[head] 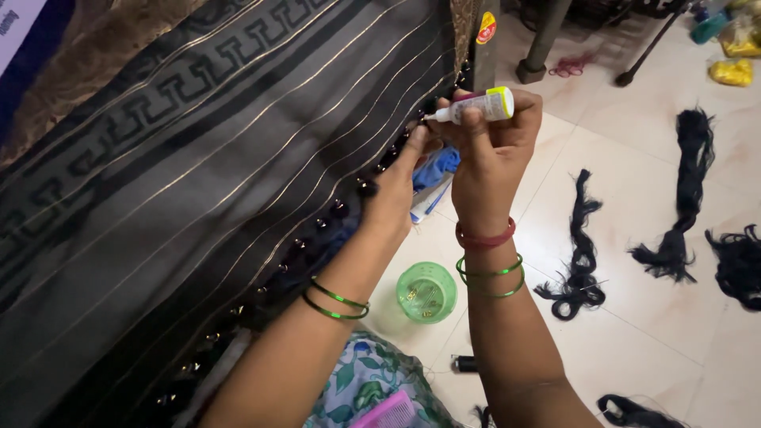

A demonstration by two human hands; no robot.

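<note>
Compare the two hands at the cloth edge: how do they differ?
The right hand grips a small white tube, nozzle toward the dark cloth; the left hand holds no tool and pinches the cloth's edge. The right wrist wears red and green bangles, the left only green. Both meet at the cloth edge.

- Overall exposure: bright, even daylight-type illumination; colours render clearly across the frame.
- Brightest zone: the pale tiled floor (634,317) at right, which shows soft sheen but no blown-out glare.
- Darkest zone: the dark grey striped fabric with gold lines (198,182) at left; its lower left corner falls into shadow and detail is lost there.
- Shadows: soft and diffuse; faint shading lies under the translucent green plastic cup (426,292).
- Focus: the hands (483,150) are acceptably sharp; the near forearms and the pink comb (386,412) at the bottom edge are soft.
- Distortion: wide-angle stretching is visible toward the corners.
</note>
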